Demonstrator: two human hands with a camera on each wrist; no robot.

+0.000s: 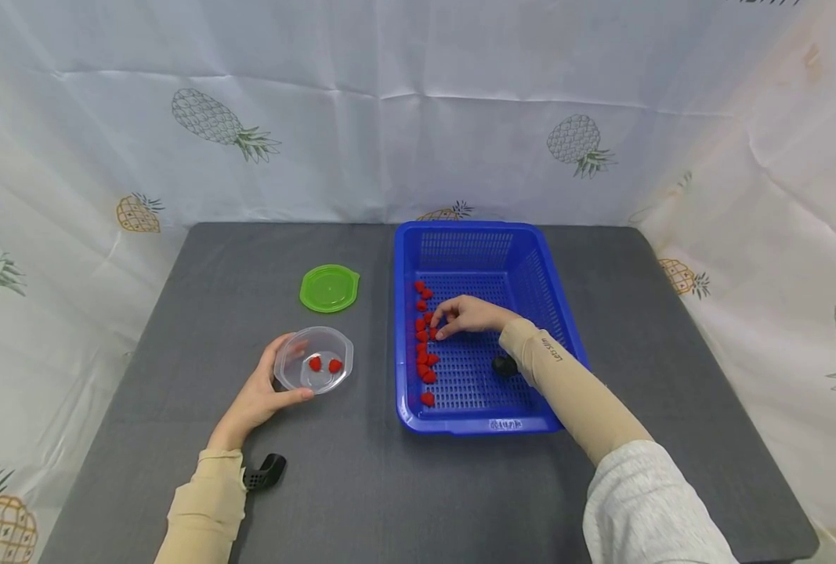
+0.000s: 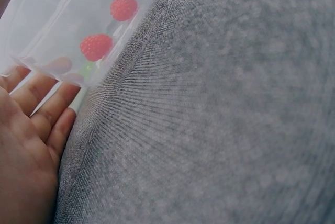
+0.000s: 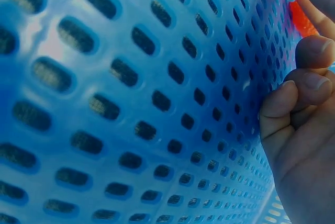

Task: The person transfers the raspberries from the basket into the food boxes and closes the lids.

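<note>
My left hand (image 1: 257, 399) grips a clear plastic container (image 1: 291, 356) from its left side, thumb at the near rim and fingers around the far side. Two red raspberries (image 2: 97, 47) lie inside it. Over in the blue basket (image 1: 402, 329), my right hand (image 1: 475, 315) reaches down to the left part of the floor and pinches a raspberry (image 1: 433, 334) between thumb and index finger. Several more raspberries (image 1: 421, 354) lie in a rough line along the basket's left wall. In the right wrist view the other fingers are curled beside the perforated plastic.
A green lid (image 1: 329, 288) lies flat on the grey table (image 1: 333, 486) behind the clear container. The basket's raised walls surround the right hand. A curtain with pineapple prints (image 1: 305, 180) hangs behind and beside the table.
</note>
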